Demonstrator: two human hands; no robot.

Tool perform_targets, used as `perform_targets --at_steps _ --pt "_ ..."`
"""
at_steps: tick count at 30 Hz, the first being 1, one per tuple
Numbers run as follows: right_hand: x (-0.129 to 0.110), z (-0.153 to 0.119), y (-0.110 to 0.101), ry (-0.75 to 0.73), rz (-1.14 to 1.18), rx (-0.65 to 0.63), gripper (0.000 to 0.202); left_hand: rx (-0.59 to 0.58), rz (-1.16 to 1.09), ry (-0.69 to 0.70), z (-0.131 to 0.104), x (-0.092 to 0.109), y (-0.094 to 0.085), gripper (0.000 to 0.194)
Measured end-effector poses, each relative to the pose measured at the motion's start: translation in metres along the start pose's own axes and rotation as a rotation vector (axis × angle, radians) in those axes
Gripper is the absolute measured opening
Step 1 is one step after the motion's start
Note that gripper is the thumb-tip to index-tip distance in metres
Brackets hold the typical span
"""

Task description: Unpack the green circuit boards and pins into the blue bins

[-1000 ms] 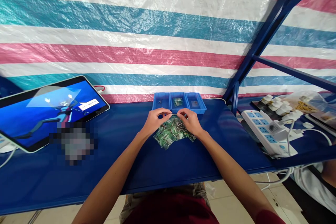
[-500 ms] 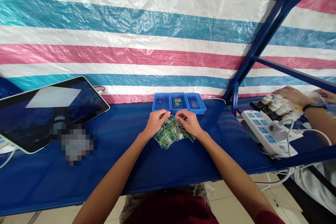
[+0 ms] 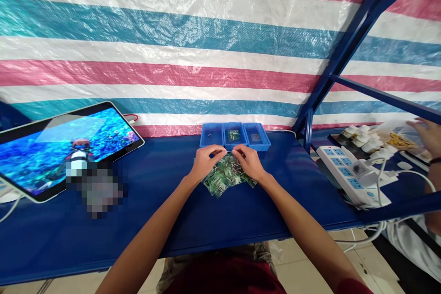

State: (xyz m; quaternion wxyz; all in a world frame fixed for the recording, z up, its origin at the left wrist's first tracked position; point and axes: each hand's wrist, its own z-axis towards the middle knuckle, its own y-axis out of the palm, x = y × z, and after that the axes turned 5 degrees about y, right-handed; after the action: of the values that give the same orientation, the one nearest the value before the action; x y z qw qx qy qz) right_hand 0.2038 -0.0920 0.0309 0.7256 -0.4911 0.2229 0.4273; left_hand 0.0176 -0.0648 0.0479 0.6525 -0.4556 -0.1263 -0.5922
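Note:
My left hand [image 3: 209, 161] and my right hand [image 3: 248, 161] meet fingertip to fingertip above a pile of small clear-green packets [image 3: 220, 178] that hold metal pins or screws. Both are closed in a pinch around something tiny and pale between them, too small to name. Just behind are three joined blue bins: the left bin [image 3: 206, 143] has a small metal piece, the middle bin [image 3: 245, 141] a greenish packet, and the right bin [image 3: 265, 138] small pieces I cannot make out.
A screen [image 3: 103, 131] lies at the left, a blurred patch beside it. On the right, past a blue metal frame [image 3: 308, 128], are a power strip [image 3: 341, 170], white-capped bottles [image 3: 361, 138], a bag of yellow pieces [image 3: 399, 140] and another person's hand [image 3: 429, 135].
My fingertips have shifted slightly, still close together. The screen has turned from dark to a bright blue picture. The other person's hand has moved right, off the bottles.

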Motion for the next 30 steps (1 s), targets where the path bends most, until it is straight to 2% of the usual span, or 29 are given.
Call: perform_targets --at_steps 6,12,19,23,26,28,30 --pt "-0.006 0.0 -0.001 -0.017 0.023 0.007 0.024 0.012 0.074 -0.002 0.0 -0.002 -0.001 0.036" --pt "-0.006 0.0 -0.002 -0.069 -0.041 -0.012 0.034 0.025 0.143 -0.002 -0.002 -0.001 0.0 0.049" --pt "-0.006 -0.001 -0.002 -0.088 -0.087 0.003 0.039 0.279 0.396 0.013 0.004 -0.005 -0.007 0.052" --pt "-0.004 -0.001 -0.001 -0.089 -0.096 -0.011 0.04 0.36 0.551 -0.094 0.014 -0.013 -0.013 0.043" --pt "-0.004 -0.001 -0.002 -0.091 -0.096 -0.008 0.04 0.291 0.498 -0.169 0.018 -0.016 -0.017 0.028" --pt "-0.005 -0.001 -0.002 -0.088 -0.103 -0.005 0.041 0.179 0.437 -0.146 0.017 -0.017 -0.019 0.033" --pt "-0.005 0.0 -0.002 -0.082 -0.109 -0.005 0.042 0.019 0.388 -0.087 0.015 -0.018 -0.023 0.03"
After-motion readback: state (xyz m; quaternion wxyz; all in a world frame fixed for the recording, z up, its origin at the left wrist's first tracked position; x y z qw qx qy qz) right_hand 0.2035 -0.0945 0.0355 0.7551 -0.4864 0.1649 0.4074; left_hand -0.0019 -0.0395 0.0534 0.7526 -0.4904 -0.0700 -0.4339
